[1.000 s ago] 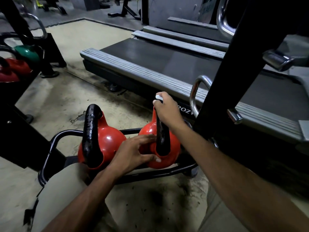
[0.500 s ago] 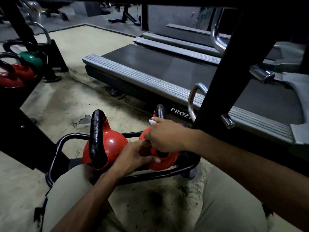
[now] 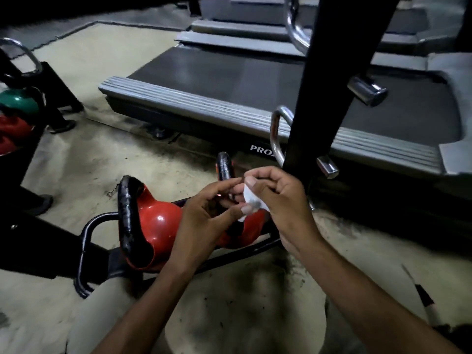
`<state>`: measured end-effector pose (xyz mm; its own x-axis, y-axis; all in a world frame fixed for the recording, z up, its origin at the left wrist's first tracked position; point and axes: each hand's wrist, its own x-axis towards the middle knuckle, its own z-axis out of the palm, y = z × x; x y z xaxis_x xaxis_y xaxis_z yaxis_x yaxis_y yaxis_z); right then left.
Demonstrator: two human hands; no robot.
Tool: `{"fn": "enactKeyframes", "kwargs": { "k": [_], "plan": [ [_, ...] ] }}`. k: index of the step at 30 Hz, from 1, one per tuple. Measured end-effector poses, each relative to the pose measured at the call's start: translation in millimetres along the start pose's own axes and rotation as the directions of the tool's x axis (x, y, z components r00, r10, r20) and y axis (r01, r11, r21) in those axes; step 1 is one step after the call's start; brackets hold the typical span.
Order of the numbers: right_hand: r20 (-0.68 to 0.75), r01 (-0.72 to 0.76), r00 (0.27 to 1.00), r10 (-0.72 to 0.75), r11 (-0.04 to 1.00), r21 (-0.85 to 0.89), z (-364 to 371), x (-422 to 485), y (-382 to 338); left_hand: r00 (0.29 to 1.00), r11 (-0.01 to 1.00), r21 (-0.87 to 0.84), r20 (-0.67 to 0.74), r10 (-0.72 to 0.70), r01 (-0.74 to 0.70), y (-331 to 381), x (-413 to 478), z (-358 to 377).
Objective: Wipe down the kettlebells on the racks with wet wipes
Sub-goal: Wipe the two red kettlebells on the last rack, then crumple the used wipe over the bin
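Note:
Two red kettlebells with black handles sit on a low black rack [image 3: 86,241]. The left kettlebell [image 3: 155,226] is in full view. The right kettlebell [image 3: 249,232] is mostly hidden behind my hands, only its handle top and lower body showing. My right hand [image 3: 278,200] pinches a small white wet wipe [image 3: 251,201] with a grey dirty patch, held just above the right kettlebell. My left hand [image 3: 207,213] has its fingertips on the same wipe from the left side.
A treadmill [image 3: 229,80] lies just behind the rack. A black upright post [image 3: 316,80] with chrome pegs rises at right. Another rack at far left holds a green kettlebell [image 3: 19,100] and red kettlebells [image 3: 14,129]. My knees show at the bottom on the worn beige floor.
My right hand left the right kettlebell's handle and lifted with the wipe. My left hand came off the kettlebell's body and rose to meet the wipe.

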<state>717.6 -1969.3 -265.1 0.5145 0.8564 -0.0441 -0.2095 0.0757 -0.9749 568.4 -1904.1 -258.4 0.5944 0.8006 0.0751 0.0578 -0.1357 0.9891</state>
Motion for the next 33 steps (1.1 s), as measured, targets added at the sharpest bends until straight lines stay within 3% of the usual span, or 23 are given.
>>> {"fn": "enactKeyframes", "kwargs": {
  "k": [4,8,11,15,22,26,31,33],
  "plan": [
    [-0.205,-0.128,0.966,0.159,0.979,0.16,-24,-10,-27,0.965,0.965,-0.134,0.165,-0.202,0.225,43,5,32],
    [-0.361,-0.178,0.908,0.212,0.976,0.127,-49,-35,-63,0.916,0.921,-0.122,0.212,-0.34,0.37,85,7,67],
    [-0.453,-0.151,0.89,0.056,0.973,-0.176,-65,-65,-98,0.9,0.916,-0.056,0.216,-0.377,0.397,114,8,96],
    [-0.478,-0.16,0.871,-0.11,0.857,-0.49,-76,-112,-146,0.871,0.884,0.101,0.149,-0.467,0.457,157,3,135],
    [-0.494,-0.325,0.868,-0.047,0.699,-0.637,-82,-194,-268,0.776,0.856,0.144,0.369,-0.512,0.497,299,-40,170],
    [-0.598,-0.381,0.802,0.012,0.781,-0.495,-84,-241,-353,0.702,0.865,0.196,0.515,-0.492,0.462,379,-61,177],
    [-0.749,-0.414,0.639,0.173,0.898,-0.146,-97,-306,-411,0.628,0.932,0.345,0.703,-0.333,0.108,434,-82,203],
    [-0.811,-0.339,0.551,0.196,0.941,-0.003,-110,-326,-424,0.539,0.917,0.393,0.759,-0.365,0.067,444,-90,225]
  ]
}}
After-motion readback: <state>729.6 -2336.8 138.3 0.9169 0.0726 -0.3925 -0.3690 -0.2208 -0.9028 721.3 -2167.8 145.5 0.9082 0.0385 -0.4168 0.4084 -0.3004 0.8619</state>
